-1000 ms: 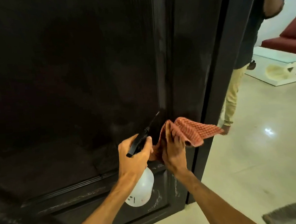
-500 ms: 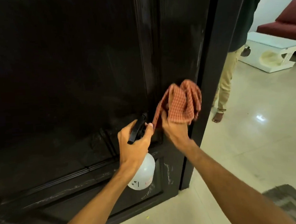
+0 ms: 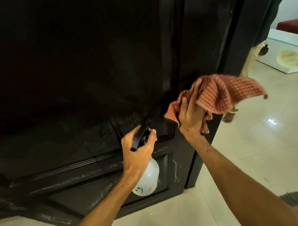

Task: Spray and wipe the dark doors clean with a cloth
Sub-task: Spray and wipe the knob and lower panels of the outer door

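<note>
The dark door (image 3: 70, 65) fills the view, with the red checked cloth (image 3: 228, 91) apparently pressed to its right edge under the straight fingers of the right hand (image 3: 190, 113), while the left hand (image 3: 138, 149) grips a white spray bottle (image 3: 147, 180) near its lower panel.

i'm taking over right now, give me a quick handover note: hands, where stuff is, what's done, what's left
Left hand grips the spray bottle by its black trigger head, with the nozzle towards the dark door.
Right hand lies with straight fingers on the checked cloth at the door's right edge. One end of the cloth flaps free.
Done: the upper panel looks evenly dark, but how much has been wiped cannot be told.
Left: pale streaks on the lower panel and mouldings need wiping.
</note>
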Motion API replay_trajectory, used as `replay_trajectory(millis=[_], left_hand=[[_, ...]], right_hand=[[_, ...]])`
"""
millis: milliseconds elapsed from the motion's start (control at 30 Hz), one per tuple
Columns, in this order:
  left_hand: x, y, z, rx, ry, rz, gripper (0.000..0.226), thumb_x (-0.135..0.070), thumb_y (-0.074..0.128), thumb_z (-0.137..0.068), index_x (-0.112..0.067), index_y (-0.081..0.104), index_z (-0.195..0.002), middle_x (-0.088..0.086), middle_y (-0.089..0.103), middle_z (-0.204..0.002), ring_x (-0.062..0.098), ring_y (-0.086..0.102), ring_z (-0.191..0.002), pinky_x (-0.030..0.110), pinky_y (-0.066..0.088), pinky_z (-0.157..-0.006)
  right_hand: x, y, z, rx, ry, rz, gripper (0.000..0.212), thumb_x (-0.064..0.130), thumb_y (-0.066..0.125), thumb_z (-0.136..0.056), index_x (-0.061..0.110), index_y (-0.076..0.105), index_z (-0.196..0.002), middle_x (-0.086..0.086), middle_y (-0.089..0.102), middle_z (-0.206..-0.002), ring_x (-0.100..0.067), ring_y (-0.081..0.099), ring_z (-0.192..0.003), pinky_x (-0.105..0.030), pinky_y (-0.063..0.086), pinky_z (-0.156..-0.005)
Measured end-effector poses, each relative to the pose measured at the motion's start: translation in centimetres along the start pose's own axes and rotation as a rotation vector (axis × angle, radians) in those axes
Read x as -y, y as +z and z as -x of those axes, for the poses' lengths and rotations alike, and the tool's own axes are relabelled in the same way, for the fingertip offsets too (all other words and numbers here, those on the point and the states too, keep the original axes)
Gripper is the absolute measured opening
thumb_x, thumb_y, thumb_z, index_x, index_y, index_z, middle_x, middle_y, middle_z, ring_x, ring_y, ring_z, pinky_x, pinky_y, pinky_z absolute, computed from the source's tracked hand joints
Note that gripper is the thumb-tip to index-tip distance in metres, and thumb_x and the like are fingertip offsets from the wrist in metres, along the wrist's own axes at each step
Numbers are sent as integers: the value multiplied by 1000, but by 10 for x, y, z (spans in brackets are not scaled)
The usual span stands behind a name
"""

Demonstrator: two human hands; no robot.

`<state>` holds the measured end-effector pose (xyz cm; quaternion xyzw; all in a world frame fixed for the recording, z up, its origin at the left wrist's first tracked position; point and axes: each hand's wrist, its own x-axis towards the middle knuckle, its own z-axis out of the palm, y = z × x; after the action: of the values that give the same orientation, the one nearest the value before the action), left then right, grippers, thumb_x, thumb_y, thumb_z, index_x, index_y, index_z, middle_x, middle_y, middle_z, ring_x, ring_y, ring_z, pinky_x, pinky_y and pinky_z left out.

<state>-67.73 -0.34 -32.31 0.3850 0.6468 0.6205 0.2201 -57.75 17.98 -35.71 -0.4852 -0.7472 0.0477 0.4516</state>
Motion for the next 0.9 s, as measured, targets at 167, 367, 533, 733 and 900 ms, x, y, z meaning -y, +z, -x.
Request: replay_trajectory(millis=[167, 367, 533, 733, 900], left_hand=[[4, -34, 5, -39, -12, -15, 16, -15, 72, -98, -14, 71, -82, 9, 73, -77, 6, 57, -48, 22, 43, -54], [4, -88, 10, -191, -19, -14, 16, -10, 70, -98, -12, 71, -82, 15, 72, -77, 8, 53, -45, 22, 43, -46], [6, -137, 19, -315, -68, 9, 25, -13, 69, -100, -2, 66, -78, 27, 63, -72, 14, 48, -41, 27, 40, -39], [29, -202, 44, -486, -80, -12, 17, -17, 72, -98, -15, 70, -81, 17, 69, -76, 22, 54, -53, 42, 49, -54], [33, -259, 51, -557, -59, -35, 20, -14, 72, -98, -12, 69, -78, 17, 68, -72, 16, 52, -47, 40, 47, -50]], right_hand=[[6, 33, 78, 56, -153, -121, 58, 25, 36, -110, 9, 10, -160, -25, 6, -165, -43, 4, -153, -60, 18, -122], [75, 51, 67, 201, -372, 7, 39, 21, 24, -111, 5, 29, -147, -17, 46, -145, -35, 52, -133, -51, 43, -112], [126, 37, 78, 171, -518, -82, 43, 22, 54, -78, 1, 59, -116, -15, 61, -89, -33, 58, -79, -43, 32, -76], [185, 69, 87, 171, -818, 383, 26, 12, 72, -81, -5, 69, -101, -17, 66, -84, -35, 68, -75, -43, 58, -63], [244, 62, 95, 177, -851, 11, 5, 6, 64, -76, 11, 66, -76, -9, 63, -71, -31, 62, -66, -40, 45, -67]])
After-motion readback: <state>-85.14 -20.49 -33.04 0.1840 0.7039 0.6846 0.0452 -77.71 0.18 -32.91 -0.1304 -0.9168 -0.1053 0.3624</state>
